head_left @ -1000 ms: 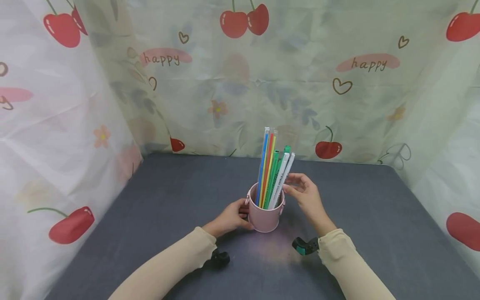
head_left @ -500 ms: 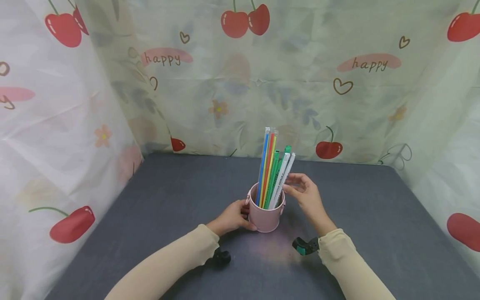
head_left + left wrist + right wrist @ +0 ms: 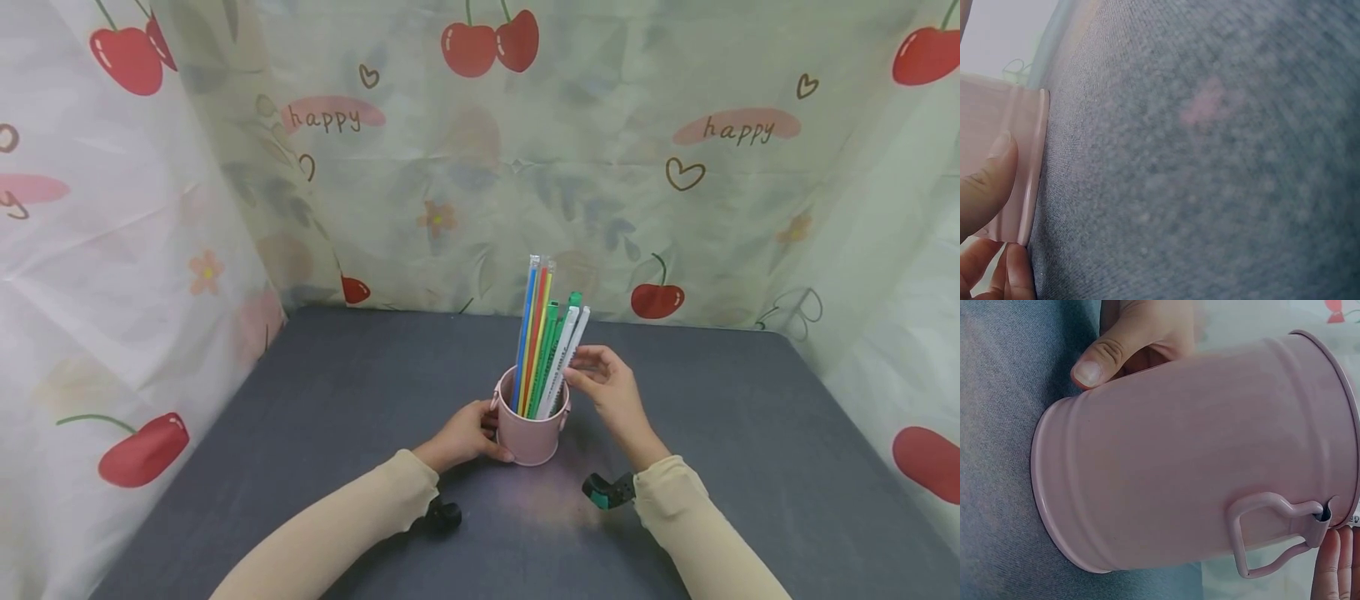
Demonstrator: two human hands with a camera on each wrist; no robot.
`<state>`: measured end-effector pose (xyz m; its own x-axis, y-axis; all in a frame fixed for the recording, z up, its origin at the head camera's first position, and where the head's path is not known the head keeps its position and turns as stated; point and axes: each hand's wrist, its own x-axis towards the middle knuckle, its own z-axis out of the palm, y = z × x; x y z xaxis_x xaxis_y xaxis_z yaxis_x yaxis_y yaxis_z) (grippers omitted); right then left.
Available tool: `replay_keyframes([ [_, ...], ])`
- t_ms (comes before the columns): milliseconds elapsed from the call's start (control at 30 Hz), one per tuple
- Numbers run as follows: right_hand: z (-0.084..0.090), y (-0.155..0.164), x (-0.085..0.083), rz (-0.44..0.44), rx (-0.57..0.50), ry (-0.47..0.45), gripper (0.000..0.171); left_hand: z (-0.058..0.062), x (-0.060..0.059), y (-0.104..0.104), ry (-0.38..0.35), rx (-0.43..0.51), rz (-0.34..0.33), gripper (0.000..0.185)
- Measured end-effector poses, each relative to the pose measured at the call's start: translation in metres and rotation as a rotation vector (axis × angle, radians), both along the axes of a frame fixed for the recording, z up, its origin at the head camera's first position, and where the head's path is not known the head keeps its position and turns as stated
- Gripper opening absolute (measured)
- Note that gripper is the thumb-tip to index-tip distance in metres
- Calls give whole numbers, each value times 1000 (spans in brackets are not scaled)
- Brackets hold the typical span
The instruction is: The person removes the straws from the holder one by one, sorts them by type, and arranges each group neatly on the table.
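Note:
A small pink metal bucket [image 3: 528,437] stands upright on the dark grey table [image 3: 315,433]. It holds a bundle of coloured straws [image 3: 534,325], green sticks and two white pens [image 3: 572,342]. My left hand [image 3: 467,433] grips the bucket's left side; its thumb shows in the right wrist view on the pink bucket [image 3: 1197,456]. My right hand [image 3: 609,385] pinches the white pens just above the rim. The left wrist view shows fingertips [image 3: 988,187] on the bucket's base [image 3: 1025,169].
Cherry-print cloth walls [image 3: 675,167] close in the table at the back and on both sides. Wrist cameras [image 3: 606,492] hang under both sleeves. Bare grey tabletop lies all around the bucket.
Almost nothing has moved; my right hand has shifted very slightly toward the pens, and my left hand keeps its hold on the bucket.

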<state>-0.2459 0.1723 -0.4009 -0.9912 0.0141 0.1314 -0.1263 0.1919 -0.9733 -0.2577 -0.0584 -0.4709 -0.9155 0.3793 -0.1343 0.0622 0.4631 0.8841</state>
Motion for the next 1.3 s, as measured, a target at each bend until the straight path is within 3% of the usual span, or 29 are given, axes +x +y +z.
replay_keyframes([
  [567,-3,-1,-1,-23,-20,14,39,1,2,-2,-3,10,-17,71],
  [1300,10,4,3,10,-108,81,37,1,2,-2,3,13,-20,71],
])
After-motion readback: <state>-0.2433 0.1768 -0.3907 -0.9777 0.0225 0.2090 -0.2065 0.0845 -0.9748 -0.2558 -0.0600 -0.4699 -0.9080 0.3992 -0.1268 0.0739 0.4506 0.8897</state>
